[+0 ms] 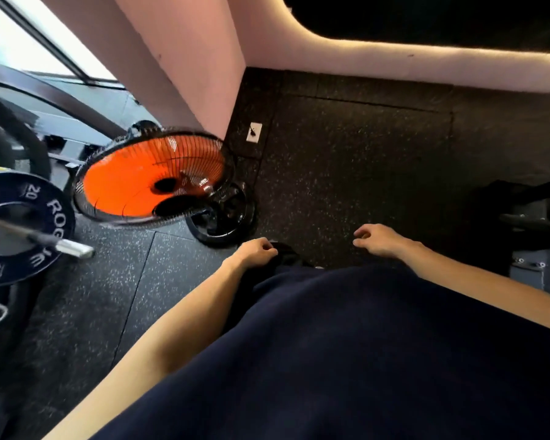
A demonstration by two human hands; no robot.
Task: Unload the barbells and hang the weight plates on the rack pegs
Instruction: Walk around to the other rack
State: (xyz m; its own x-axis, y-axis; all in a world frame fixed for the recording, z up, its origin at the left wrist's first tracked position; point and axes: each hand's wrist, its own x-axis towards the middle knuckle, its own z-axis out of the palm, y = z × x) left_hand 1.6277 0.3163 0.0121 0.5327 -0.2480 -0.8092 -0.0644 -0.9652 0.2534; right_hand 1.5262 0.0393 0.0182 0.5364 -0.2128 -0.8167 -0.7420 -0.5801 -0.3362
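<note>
A: Where is the weight plate [19,230]?

B: At the far left edge, dark blue with white lettering and a "20" on its face. It sits on a barbell sleeve [73,248], whose bare metal end sticks out of the plate's centre toward the middle of the view. A sliver of yellow shows just above the plate; I cannot tell what it is.

A: And what stands beside the plate?

B: Just right of it is a floor fan [153,177] with an orange face behind a black wire cage, tilted, on a round black base. Beyond the fan rises a pink wall [178,68].

A: The hands?

B: Both are well right of the plate, over the black speckled rubber floor [346,160]. The left hand [258,252] hangs nearer the fan's base, fingers loosely curled, holding nothing. The right hand [380,239] is farther right, its grip also loosely curled and empty. Neither touches the plate or sleeve.
</note>
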